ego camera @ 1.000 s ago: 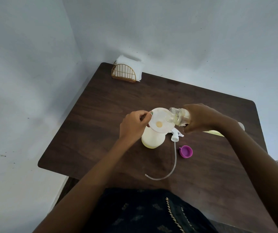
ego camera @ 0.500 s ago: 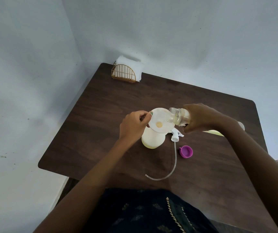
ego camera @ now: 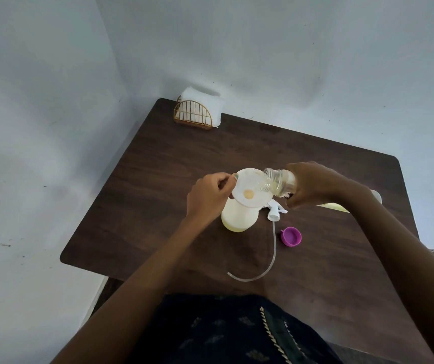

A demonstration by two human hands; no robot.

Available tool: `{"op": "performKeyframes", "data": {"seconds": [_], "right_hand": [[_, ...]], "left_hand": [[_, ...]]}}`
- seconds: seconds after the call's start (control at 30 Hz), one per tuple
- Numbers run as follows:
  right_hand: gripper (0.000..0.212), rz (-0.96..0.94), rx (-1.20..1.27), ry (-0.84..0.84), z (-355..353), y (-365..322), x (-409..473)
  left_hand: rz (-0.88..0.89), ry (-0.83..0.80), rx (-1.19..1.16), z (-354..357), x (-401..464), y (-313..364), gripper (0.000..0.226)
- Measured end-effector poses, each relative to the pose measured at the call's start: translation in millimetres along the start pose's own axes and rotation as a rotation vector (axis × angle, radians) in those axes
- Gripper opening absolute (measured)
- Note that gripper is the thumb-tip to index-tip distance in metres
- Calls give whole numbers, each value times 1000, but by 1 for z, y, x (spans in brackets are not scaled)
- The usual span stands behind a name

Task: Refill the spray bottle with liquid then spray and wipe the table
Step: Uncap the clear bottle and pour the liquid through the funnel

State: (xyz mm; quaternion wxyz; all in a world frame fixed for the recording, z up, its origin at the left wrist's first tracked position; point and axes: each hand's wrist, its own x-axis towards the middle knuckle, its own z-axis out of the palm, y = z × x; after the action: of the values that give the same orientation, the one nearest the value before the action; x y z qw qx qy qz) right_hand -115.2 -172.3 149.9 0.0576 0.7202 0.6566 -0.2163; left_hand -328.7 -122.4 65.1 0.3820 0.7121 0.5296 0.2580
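While the refill bottle [ego camera: 280, 183] is tipped over the funnel [ego camera: 252, 187], we're mid-refill, step one of three. Judging from this: spray head [ego camera: 276, 210] is off and lying on the tabletop [ego camera: 158, 179] just right of the spray bottle [ego camera: 239, 216], dip tube [ego camera: 273, 248] trailing toward the near edge. Purple cap [ego camera: 291, 236] is off too, sitting open side up near the tube. Some yellowish liquid shows at the spray bottle's base and a small pool at the funnel throat, so pouring looks underway; fill level can't be read properly.

Left to do: finish pour, pull funnel, screw spray head back on, spray, wipe. Wipes are probably the white stack in the wire holder [ego camera: 193, 115] at the far corner, untouched.

Orientation: spray bottle stands upright mid-tabletop, long axis vertical, mouth up under the funnel. Refill bottle's long axis runs roughly horizontal, tilted a bit down, open neck pointing left over the funnel's right rim, base toward the right hand.

Left hand [ego camera: 208, 198]: fingers pinched together on the funnel's left rim, steadying it. Right hand [ego camera: 313, 186]: fingers wrapped and clamped around the refill bottle's body.

Pale object [ego camera: 342, 206] behind the right forearm, mostly hidden, can't tell what it is.
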Motion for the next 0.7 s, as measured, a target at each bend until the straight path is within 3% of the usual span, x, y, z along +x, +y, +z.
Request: {"op": "performKeyframes", "data": {"seconds": [0.7], "right_hand": [[35,9,1,6,-1,-2,-1]], "left_hand": [[-13,-3,-2,0,-1,-1,32]]}}
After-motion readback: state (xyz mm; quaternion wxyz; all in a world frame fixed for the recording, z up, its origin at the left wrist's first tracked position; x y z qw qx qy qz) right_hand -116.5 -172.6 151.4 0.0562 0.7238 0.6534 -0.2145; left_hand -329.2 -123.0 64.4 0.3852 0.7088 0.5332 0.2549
